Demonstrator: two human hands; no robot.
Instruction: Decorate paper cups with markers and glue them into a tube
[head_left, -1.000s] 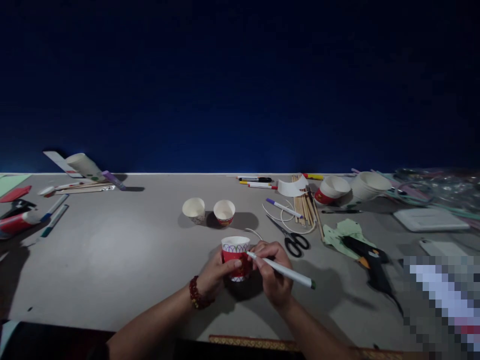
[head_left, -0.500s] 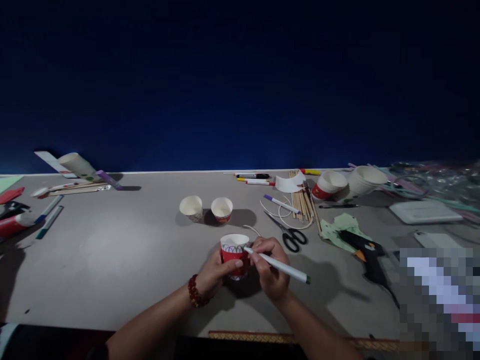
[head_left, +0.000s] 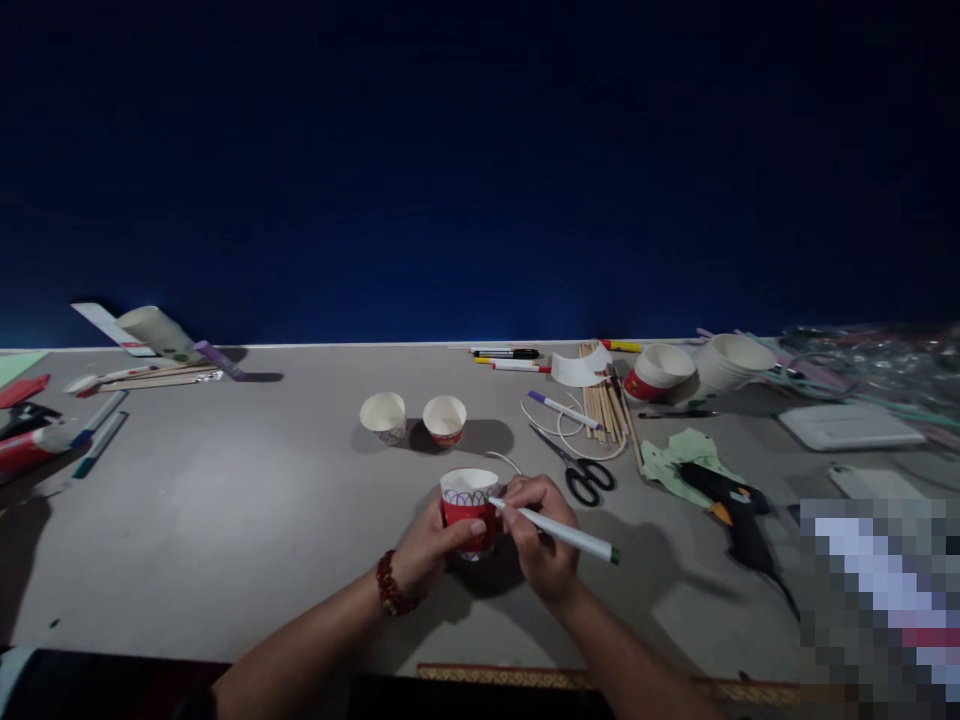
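Note:
A small paper cup (head_left: 466,500) with a red band and a purple arch pattern under its rim stands on the grey table (head_left: 225,520). My left hand (head_left: 431,550), a red bead bracelet at its wrist, wraps round the cup's left side. My right hand (head_left: 541,540) pinches a white marker with a green end (head_left: 570,538); the marker's tip touches the cup's right side just below the rim.
Two more small cups (head_left: 385,415) (head_left: 445,419) stand behind. Scissors (head_left: 581,470), a bundle of wooden sticks (head_left: 607,405), loose markers (head_left: 510,358), stacked cups (head_left: 660,370) and a black glue gun (head_left: 739,510) lie to the right. More pens and a tipped cup (head_left: 154,330) lie far left.
The marker tip has stayed at the cup's right side, shifting only slightly. Both hands and the cup have kept their place; the view has shifted a little.

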